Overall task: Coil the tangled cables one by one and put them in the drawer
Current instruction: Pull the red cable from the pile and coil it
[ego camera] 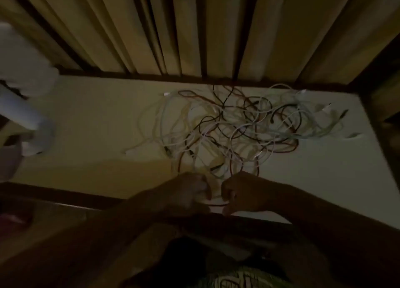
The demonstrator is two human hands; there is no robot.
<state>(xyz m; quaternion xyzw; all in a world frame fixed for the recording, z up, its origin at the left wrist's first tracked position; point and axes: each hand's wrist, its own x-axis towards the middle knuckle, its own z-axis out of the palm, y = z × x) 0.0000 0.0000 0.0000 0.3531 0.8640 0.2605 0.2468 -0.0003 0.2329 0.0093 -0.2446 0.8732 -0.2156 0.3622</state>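
Cables (233, 127): light, limp, snag-prone; best taken near a plug. Left hand (190, 192) and right hand (244, 192), just beside the cables: fingers curled, pinching one strand (214, 203).

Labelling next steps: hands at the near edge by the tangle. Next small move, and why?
Probably draw the white cable toward the near edge to free it from the tangle. Left hand and right hand both seem to pinch it, it runs on into the pile, and no coil shows yet. Dim frame, so tentative.
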